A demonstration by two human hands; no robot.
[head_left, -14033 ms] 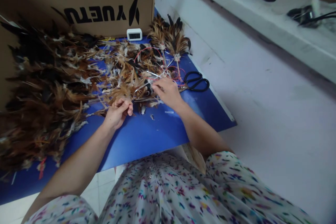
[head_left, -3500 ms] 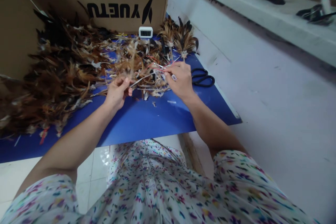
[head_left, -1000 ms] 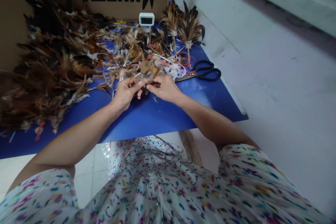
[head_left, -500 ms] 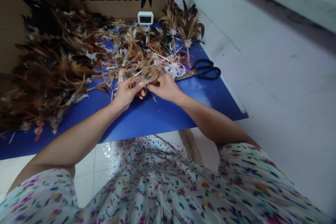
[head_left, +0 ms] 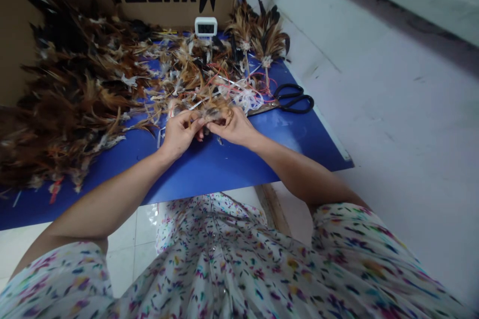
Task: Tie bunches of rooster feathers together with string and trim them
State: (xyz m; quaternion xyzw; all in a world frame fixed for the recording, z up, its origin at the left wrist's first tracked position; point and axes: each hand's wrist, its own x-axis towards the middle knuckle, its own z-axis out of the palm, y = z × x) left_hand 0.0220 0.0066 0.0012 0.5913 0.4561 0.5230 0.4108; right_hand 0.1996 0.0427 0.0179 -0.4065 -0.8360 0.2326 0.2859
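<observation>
Close together over the blue tabletop (head_left: 254, 159), my two hands pinch a small bunch of brown feathers (head_left: 214, 112). My left hand (head_left: 180, 132) is closed on its left side, thumb against fingers. From the right, my right hand (head_left: 236, 127) grips the same bunch, its thumb tip almost meeting the left one. The fingers hide the lower end of the feathers. Just beyond lie loose feathers (head_left: 190, 72), a tangle of white ribbon (head_left: 249, 99) and red string (head_left: 215, 74).
Black-handled scissors (head_left: 295, 99) lie right of my hands. A large feather heap (head_left: 86, 89) covers the table's left side. At the back stand a small white digital clock (head_left: 205, 27), tied feather bundles on sticks (head_left: 267, 42) and a cardboard box (head_left: 157, 10). A wall (head_left: 374, 84) borders the right.
The feather bunch has tipped lower between my fingers, and my right hand has shifted slightly. Both hands keep their grip; the surrounding things stay put.
</observation>
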